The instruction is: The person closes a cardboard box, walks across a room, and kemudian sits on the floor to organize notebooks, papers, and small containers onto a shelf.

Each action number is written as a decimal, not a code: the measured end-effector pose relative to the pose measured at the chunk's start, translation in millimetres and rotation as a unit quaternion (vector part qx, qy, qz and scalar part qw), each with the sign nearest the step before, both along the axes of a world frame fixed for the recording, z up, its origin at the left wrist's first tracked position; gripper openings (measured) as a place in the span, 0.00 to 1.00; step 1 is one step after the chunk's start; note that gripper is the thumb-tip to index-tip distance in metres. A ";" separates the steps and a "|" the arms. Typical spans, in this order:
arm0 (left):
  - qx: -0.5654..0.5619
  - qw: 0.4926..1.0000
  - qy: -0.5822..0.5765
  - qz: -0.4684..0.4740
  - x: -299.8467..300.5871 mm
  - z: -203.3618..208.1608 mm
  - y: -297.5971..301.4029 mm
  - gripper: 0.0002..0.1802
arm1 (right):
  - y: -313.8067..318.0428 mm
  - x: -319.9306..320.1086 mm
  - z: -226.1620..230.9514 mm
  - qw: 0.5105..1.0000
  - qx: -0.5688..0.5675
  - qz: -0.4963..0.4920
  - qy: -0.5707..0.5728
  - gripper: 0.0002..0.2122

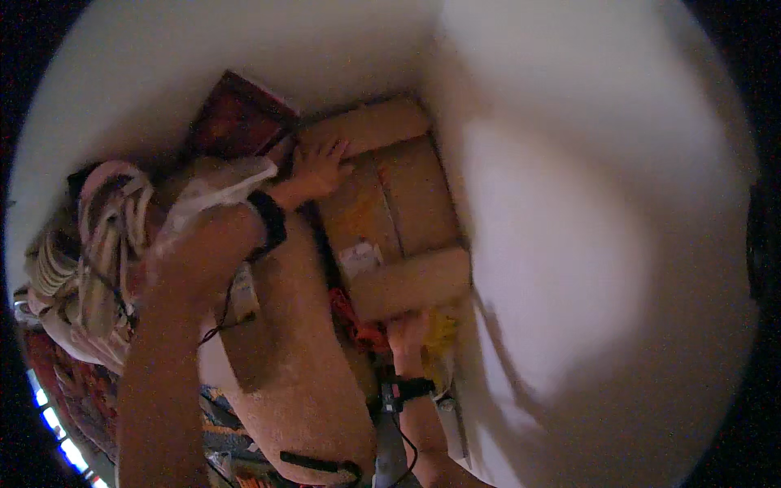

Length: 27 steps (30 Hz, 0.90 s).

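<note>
A brown cardboard box (pixel 423 191) with flaps at its far and near ends sits in the corner between two pale walls. My left hand (pixel 321 169) lies on its far left part, fingers spread. At the near end, my right hand (pixel 407 332) meets the lower edge of the near flap (pixel 415 283), its fingertips hidden there; it appears to grip the box from below. Red material (pixel 355 321) shows left of that hand, and something yellow (pixel 442 329) to its right. Dark bands with cables circle both wrists.
A long tan object (pixel 297 342) with a black handle (pixel 309 462) stands left of the box. Bundled cloth or straps (pixel 114 236) and whitish plastic (pixel 211 195) are piled farther left. A dark red flat-sided item (pixel 242 118) leans by the far wall. The right wall (pixel 561 244) is close.
</note>
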<state>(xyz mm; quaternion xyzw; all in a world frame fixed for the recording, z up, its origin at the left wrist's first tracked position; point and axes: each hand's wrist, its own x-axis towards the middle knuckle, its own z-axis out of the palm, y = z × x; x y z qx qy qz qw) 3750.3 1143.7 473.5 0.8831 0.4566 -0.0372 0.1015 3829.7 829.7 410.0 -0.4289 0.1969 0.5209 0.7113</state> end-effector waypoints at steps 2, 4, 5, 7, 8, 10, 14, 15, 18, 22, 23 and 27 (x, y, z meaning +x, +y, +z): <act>-0.117 0.992 -0.040 0.022 -29.2 -49.9 21.4 0.30 | 33.8 -25.6 -18.4 1.000 0.014 0.005 0.012 0.29; 0.118 0.972 -0.193 -0.065 -29.4 -57.7 11.9 0.32 | 16.9 -23.1 -23.7 1.000 0.018 0.017 -0.004 0.31; 0.151 0.957 -0.236 -0.076 -37.0 -94.5 8.7 0.33 | 16.1 -22.8 -40.8 0.999 -0.025 0.043 -0.011 0.32; 0.050 0.990 -0.112 -0.075 -27.5 -101.0 17.0 0.35 | 7.0 -10.0 -47.3 0.994 -0.030 0.098 -0.028 0.35; 0.063 0.990 -0.104 -0.071 -26.7 -93.1 48.6 0.35 | 41.2 -8.0 -45.5 0.994 -0.031 0.103 0.000 0.36; 0.196 0.978 0.011 -0.068 -30.4 -102.0 37.7 0.35 | 32.9 -15.6 -44.7 0.993 -0.051 0.106 0.023 0.37; 0.079 0.988 -0.129 -0.018 -19.1 -65.5 -11.4 0.32 | -1.9 -8.3 -44.9 0.983 -0.119 0.130 -0.042 0.35; 0.079 0.992 -0.099 0.001 -23.0 -55.3 -20.1 0.31 | -4.2 -14.1 -37.5 0.978 -0.139 0.145 -0.057 0.34; 0.075 0.996 -0.051 0.022 -51.8 -62.5 -5.9 0.30 | 2.3 -34.0 -13.7 0.971 -0.142 0.186 -0.049 0.31; 0.006 0.993 -0.097 0.073 -11.4 -44.6 -35.8 0.30 | -65.9 10.3 -67.7 0.857 -0.192 0.333 -0.342 0.28; 0.002 0.994 -0.072 0.078 -29.9 -30.3 -39.3 0.30 | -53.3 -5.9 -33.7 0.676 -0.228 0.471 -0.518 0.29; 0.049 0.972 -0.216 0.074 -54.0 -2.8 -63.0 0.27 | -37.9 -13.4 -17.5 0.508 -0.192 0.497 -0.677 0.36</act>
